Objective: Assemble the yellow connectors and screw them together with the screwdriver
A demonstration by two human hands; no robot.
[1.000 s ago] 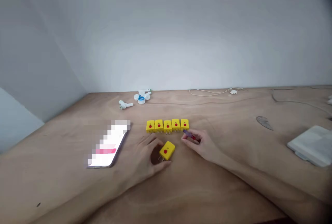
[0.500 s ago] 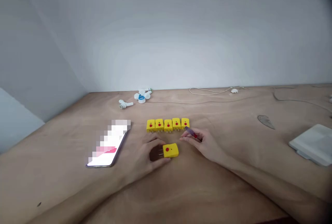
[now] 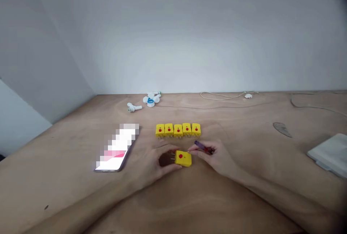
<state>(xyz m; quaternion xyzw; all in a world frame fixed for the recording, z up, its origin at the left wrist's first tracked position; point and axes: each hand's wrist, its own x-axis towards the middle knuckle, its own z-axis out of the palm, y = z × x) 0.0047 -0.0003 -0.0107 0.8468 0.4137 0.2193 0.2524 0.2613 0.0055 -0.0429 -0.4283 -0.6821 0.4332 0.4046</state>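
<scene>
Left hand (image 3: 165, 162) grips yellow two-pin plug (image 3: 183, 158) (long axis crosswise, pins leftward); adjacent right hand (image 3: 217, 158) pinches purple-red tool (image 3: 204, 148).

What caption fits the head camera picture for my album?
Left hand holds a yellow two-pin plug; right hand pinches a small purple-red tool.

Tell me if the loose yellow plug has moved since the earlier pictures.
Yes. The loose plug has shifted right against the row of five plugs, and has turned so its pins point left.
</scene>
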